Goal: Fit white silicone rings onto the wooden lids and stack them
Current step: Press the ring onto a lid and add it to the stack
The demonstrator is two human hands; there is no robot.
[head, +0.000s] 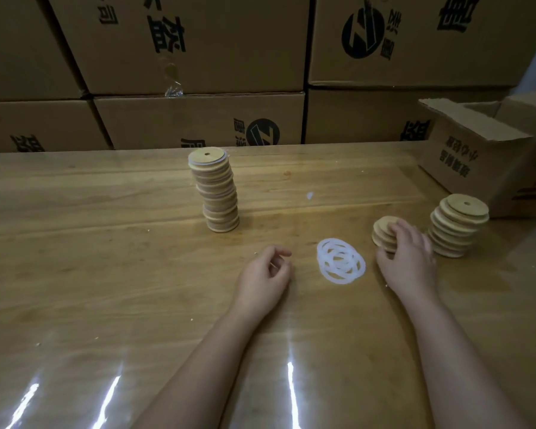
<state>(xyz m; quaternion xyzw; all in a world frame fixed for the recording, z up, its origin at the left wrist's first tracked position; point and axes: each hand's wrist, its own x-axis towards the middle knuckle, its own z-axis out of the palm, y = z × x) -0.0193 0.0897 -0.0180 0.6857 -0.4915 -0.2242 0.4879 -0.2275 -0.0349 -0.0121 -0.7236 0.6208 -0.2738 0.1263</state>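
A tall, slightly leaning stack of wooden lids with white rings (216, 189) stands mid-table. A heap of several loose white silicone rings (341, 261) lies between my hands. My right hand (407, 258) rests over a short pile of wooden lids (382, 232), fingers curled around it. To its right stands a second stack of bare wooden lids (458, 226), each with a small centre hole. My left hand (265, 274) lies on the table left of the rings, fingers loosely curled, nothing in it.
The wooden table (106, 243) has a glossy clear cover. An open cardboard box (483, 156) sits at the far right. A wall of stacked printed cartons (198, 57) rises behind the table. A small white scrap (310, 195) lies beyond the rings.
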